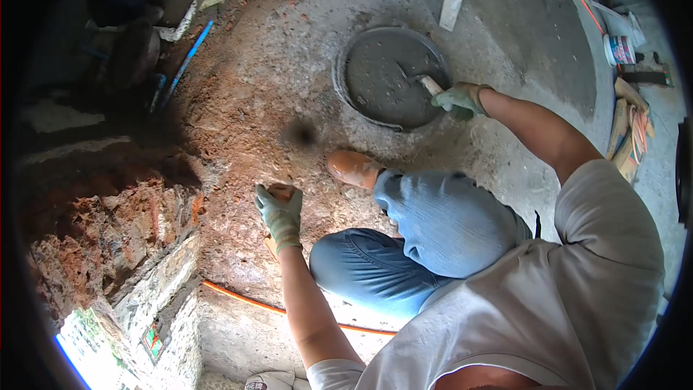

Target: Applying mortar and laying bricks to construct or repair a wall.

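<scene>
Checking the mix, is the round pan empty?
No, the pan holds grey mortar, and the right hand grips a trowel handle dipped into it.

Building site, broken brick wall (pixel 108 231), mortar pan (pixel 390 76), dusty concrete floor (pixel 520 36)

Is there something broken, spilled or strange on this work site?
Yes. The brick wall at the left is broken open, with ragged red edges, and red brick dust spreads over the grey floor. The left hand holds a brick piece; the right hand grips a trowel in the mortar pan.
</scene>
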`<state>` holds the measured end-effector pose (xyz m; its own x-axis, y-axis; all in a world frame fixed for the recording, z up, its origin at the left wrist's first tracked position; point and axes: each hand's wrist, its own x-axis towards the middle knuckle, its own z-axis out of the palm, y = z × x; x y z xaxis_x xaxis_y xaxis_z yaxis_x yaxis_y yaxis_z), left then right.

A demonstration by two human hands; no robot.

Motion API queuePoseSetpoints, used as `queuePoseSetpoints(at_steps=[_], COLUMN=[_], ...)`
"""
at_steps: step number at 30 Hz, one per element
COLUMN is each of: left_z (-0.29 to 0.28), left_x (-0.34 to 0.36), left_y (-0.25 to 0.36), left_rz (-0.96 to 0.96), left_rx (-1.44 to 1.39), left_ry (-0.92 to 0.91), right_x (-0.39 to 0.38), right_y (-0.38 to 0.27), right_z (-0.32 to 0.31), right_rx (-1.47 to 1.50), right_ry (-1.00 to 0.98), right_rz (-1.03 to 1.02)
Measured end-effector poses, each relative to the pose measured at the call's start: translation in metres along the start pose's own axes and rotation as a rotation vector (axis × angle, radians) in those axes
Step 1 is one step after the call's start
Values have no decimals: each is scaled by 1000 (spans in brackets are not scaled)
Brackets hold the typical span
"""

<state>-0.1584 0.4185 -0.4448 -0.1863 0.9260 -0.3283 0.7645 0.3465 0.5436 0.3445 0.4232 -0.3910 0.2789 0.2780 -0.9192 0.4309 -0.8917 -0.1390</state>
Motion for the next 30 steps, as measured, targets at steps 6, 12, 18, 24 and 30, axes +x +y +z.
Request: queuePoseSetpoints(at_steps=[6,12,18,24,30], left_z=[45,47,25,29,22], left_x=[-7,-28,-34,-28,-29], left_y=[-66,-103,-90,-92,-91], left_rz=[102,148,177,220,224], left_rx=[483,696,739,651,610], left_ry=[-71,-106,-40,-109,-131], right_x=[9,-96,-120,-19,-53], right_y=[-21,-42,-49,-52,-48], right_z=[1,-56,-71,30,26], right_rx=[761,21,-1553,-1280,-211], right_ry=[-283,-51,324,240,-136], right_rz=[-103,-139,-359,-451,-89])
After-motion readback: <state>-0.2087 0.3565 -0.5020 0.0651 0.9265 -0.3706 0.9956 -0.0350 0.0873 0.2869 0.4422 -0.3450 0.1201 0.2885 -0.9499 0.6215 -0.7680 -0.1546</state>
